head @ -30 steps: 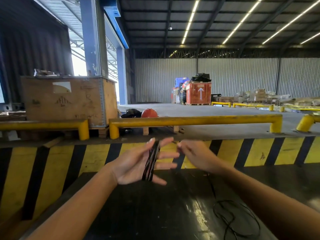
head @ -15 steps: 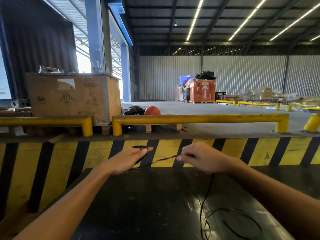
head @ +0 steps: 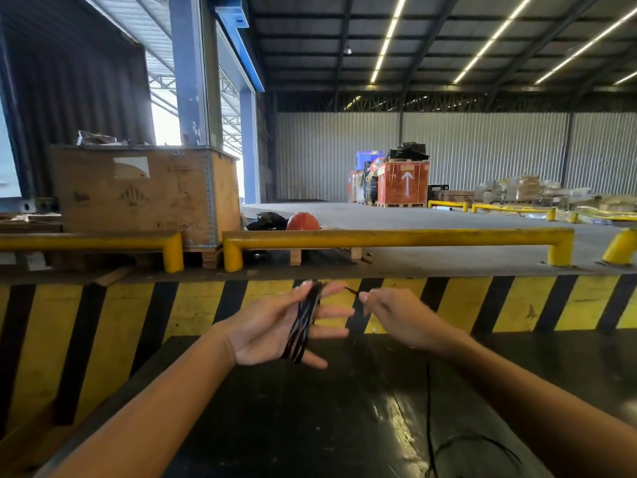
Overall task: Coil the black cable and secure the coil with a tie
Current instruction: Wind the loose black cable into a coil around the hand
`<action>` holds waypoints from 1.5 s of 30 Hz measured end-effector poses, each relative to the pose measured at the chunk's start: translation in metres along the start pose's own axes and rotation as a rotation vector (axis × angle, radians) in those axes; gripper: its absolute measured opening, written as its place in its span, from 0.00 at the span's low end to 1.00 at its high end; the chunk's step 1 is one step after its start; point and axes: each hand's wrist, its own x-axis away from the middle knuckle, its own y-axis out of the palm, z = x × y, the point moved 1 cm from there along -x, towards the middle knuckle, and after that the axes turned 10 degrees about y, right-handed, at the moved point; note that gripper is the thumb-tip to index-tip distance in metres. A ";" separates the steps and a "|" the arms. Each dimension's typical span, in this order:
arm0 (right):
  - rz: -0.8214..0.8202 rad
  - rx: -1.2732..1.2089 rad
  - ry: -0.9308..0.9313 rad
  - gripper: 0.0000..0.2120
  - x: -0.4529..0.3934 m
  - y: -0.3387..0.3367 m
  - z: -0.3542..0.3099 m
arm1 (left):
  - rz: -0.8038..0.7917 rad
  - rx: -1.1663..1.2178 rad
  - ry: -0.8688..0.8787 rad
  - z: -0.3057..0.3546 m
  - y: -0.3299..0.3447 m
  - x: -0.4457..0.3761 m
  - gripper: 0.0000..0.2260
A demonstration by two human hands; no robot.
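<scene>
The black cable (head: pixel 303 322) is wound in several loops around the spread fingers of my left hand (head: pixel 265 329), which is turned palm up above the dark table. My right hand (head: pixel 400 315) hovers just to the right of it, fingers pinched on the cable's running strand near the left fingertips. From the right hand the cable drops to the table, where the loose remainder (head: pixel 458 446) lies in slack loops at the lower right. No tie is visible.
The dark glossy table (head: pixel 293 419) lies under my arms. Behind it stands a yellow-and-black striped barrier (head: pixel 138 315), then yellow guard rails (head: pixel 396 238), a large wooden crate (head: pixel 138 191) at left and a red helmet (head: pixel 303 221).
My left hand turned from palm down to palm up with the loops showing across its fingers. The right hand has brought the strand close to the left fingertips, shortening the stretch between the hands.
</scene>
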 end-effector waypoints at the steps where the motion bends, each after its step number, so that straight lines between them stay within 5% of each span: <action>1: -0.080 0.015 0.008 0.15 0.006 0.012 -0.004 | 0.009 0.107 0.093 0.003 0.001 -0.003 0.21; 4: -0.302 0.058 -0.015 0.12 0.030 0.050 -0.030 | 0.237 0.206 0.380 0.013 0.007 -0.015 0.19; 8: -0.465 0.157 -0.142 0.13 0.045 0.053 -0.064 | 0.548 0.018 0.559 0.020 0.000 -0.016 0.18; 12: -0.304 0.232 -0.261 0.13 0.029 0.014 -0.068 | 0.676 -0.713 0.307 0.019 -0.027 0.005 0.17; 15: -0.086 0.193 -0.254 0.13 0.001 -0.022 -0.054 | 0.474 -0.972 -0.043 0.002 -0.039 0.023 0.14; 19: 0.136 0.126 -0.172 0.13 -0.027 -0.026 -0.036 | 0.162 -0.554 -0.236 -0.013 -0.025 0.027 0.18; 22: 0.166 0.041 -0.067 0.14 -0.026 0.007 -0.025 | -0.054 -0.067 -0.076 -0.012 -0.013 0.021 0.20; 25: -0.088 0.000 -0.049 0.11 0.001 0.052 -0.029 | -0.103 0.320 0.217 0.002 0.005 0.013 0.21; 30: -0.611 0.170 -0.086 0.15 0.043 0.091 -0.063 | 0.480 -0.020 0.537 0.020 0.005 0.002 0.18; 34: -0.478 0.248 -0.192 0.14 0.027 0.053 -0.062 | 0.540 -0.799 0.253 0.005 -0.013 0.016 0.15; 36: -0.360 0.246 -0.248 0.14 0.009 0.026 -0.055 | 0.501 -0.978 0.080 -0.005 -0.026 0.026 0.11; 40: -0.159 0.212 -0.274 0.14 -0.025 -0.018 -0.042 | 0.359 -0.891 -0.204 -0.019 -0.030 0.036 0.14; 45: 0.063 0.030 -0.136 0.11 -0.030 -0.003 -0.030 | 0.029 -0.148 -0.127 -0.020 0.006 0.030 0.17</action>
